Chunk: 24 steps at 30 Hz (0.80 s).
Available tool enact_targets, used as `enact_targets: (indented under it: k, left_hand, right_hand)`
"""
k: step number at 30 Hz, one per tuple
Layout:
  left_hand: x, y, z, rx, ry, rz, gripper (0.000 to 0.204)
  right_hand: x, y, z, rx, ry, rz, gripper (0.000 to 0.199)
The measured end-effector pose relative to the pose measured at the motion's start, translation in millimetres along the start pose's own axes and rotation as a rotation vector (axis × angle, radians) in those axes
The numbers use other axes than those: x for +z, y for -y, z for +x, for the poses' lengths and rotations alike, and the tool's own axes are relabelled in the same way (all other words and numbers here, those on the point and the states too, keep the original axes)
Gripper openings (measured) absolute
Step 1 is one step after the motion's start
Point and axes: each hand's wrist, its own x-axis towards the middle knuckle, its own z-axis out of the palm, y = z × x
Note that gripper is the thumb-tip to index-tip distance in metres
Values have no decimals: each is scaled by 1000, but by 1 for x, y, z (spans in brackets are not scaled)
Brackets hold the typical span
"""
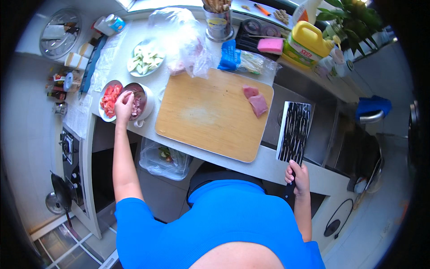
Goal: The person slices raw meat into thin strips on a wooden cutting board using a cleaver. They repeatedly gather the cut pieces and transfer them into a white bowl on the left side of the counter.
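My left hand [124, 107] reaches over a white handled bowl [149, 100] of cut meat [139, 102]. Its fingers are drawn together at the meat, and whatever they may hold is hidden. Just left of it is a white bowl [103, 115] of chopped red tomato [109, 99]. In my right hand [298, 177] a cleaver [294, 130] with a dark-patterned blade is held by its black handle, blade pointing away from me, past the counter's front edge by the sink. Two pieces of raw meat [258, 104] lie at the right of the wooden cutting board [201, 112].
Behind the board are a plate of pale green slices [145, 59], a clear plastic bag [179, 36] and a blue-and-clear packet [242, 58]. A yellow jug [304, 45] and pink sponge [270, 45] stand near the sink [277, 101]. A lined bin [163, 159] sits below the counter.
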Motion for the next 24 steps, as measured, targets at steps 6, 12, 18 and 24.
enact_targets:
  k: [6, 12, 18, 24]
  left_hand:
    - [66, -141, -41, 249, 34, -57, 13]
    - [210, -251, -125, 869, 551, -182, 33]
    - [284, -299, -150, 846, 408, -31, 32]
    - [274, -279, -163, 976, 564, 8, 33]
  right_hand:
    - [-3, 5, -7, -14, -86, -6, 24]
    - [4, 6, -3, -23, -75, 20, 20]
    - [-4, -4, -3, 17, -32, 146, 15]
    - [2, 1, 0, 70, 13, 166, 15]
